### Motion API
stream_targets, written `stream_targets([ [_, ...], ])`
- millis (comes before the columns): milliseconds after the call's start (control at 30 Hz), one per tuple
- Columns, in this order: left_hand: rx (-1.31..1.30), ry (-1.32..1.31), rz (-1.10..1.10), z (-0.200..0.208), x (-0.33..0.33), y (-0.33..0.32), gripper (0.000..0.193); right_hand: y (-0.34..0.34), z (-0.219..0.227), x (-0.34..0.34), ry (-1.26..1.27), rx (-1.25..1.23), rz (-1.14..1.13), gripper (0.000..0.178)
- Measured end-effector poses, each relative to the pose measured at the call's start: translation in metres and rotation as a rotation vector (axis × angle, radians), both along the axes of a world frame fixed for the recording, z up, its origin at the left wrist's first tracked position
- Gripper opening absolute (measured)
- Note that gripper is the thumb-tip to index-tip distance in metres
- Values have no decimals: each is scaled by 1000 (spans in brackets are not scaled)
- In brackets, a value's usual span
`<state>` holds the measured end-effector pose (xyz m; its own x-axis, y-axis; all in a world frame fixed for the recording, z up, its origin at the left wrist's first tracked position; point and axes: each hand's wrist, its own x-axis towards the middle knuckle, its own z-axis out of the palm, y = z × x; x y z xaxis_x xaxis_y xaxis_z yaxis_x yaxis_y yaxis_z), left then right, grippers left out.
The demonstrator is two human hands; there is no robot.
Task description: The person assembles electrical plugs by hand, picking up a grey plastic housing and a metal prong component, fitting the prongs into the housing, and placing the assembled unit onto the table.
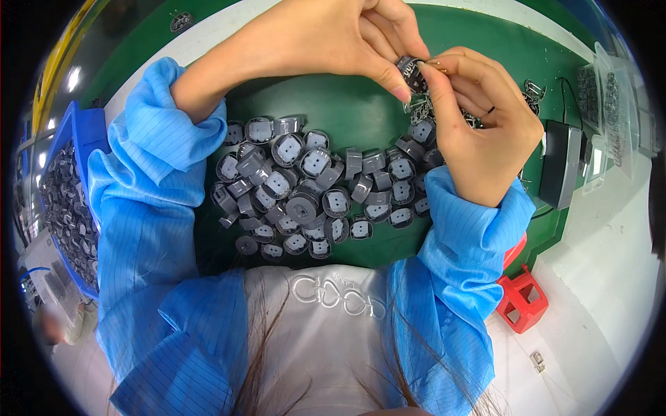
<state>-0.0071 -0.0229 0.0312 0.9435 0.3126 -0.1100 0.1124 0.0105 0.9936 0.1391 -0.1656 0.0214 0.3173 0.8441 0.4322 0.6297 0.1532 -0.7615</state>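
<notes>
A green table mat (479, 41) carries a heap of grey round housings (312, 187), small metal clips (423, 107)

A factory assembly bench is shown: a green work mat (326, 111) is heaped with identical small grey round plastic parts (316, 187), more are stocked in a blue plastic bin (83, 139), and blue striped cleanroom sleeves (146, 208) are worn.
</notes>
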Motion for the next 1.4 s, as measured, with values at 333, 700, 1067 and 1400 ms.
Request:
stream_targets([
  [333,458,-591,-29,-19,3,-5,27,-1,7,-9,-118,-13,-77,14],
  [700,120,-671,-60,-36,5,7,28,7,-1,-13,-51,100,3,21],
  [1067,246,-504,231,1,3,-21,24,5,-5,-9,313,-44,0,21],
  [1400,317,-185,152,24,-2,-14,30,3,4,9,800,-156,129,28],
])
